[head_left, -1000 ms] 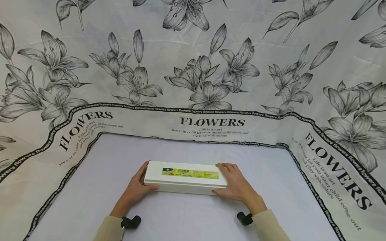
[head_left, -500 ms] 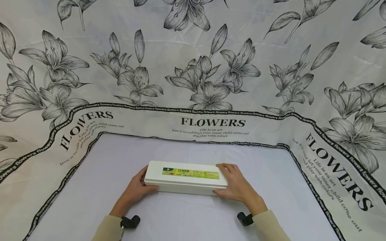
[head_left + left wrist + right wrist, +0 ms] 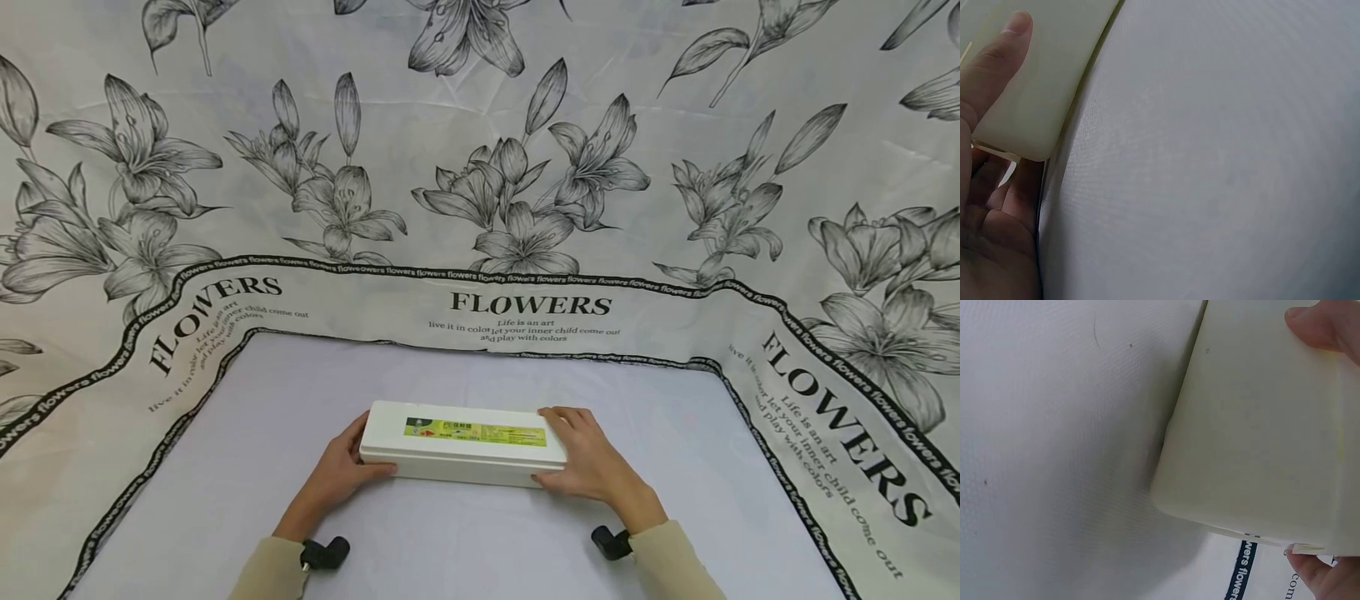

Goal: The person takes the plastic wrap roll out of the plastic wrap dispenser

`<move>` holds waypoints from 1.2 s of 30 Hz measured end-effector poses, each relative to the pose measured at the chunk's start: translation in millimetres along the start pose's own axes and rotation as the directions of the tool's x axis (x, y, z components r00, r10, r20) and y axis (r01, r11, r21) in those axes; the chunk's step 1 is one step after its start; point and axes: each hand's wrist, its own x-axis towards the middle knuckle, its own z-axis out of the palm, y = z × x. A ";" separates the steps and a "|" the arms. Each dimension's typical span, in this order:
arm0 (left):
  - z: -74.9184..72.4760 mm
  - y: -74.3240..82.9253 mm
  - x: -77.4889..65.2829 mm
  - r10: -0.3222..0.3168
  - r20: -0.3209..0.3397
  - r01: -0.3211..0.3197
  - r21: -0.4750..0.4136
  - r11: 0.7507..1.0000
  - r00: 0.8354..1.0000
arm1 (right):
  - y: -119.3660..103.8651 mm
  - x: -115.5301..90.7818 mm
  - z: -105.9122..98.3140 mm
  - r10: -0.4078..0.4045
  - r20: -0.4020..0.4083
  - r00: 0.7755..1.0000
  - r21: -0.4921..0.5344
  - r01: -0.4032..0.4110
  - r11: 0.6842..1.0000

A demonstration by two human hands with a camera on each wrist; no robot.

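Box [image 3: 462, 454] is gripped at both ends — left hand [image 3: 341, 475] and right hand [image 3: 590, 458], thumbs spread. Uneven pull could tilt it.

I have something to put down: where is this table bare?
The white table is bare behind the box, up to the flowered cloth; in front of the box, between the sleeves; and on their outer sides. It is crowded at the box's ends, where the left hand and right hand hold it.

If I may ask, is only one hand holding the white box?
No, the left hand and right hand grip the white box at opposite ends.
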 end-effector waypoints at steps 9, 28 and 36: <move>0.9 -1.1 0.2 -0.007 0.000 0.007 0.009 1.000 1.000 | 0.2 -0.7 -3.1 -0.013 0.015 1.000 0.015 0.013 1.000; 2.4 -0.3 -0.9 -0.012 -0.020 0.013 0.022 1.000 1.000 | -0.8 2.0 -10.4 -0.030 0.081 0.996 0.048 0.026 0.999; 3.1 4.4 -2.0 0.012 -0.019 -0.011 0.034 0.999 1.000 | 0.5 2.6 -12.6 -0.029 0.110 0.993 0.074 0.021 0.997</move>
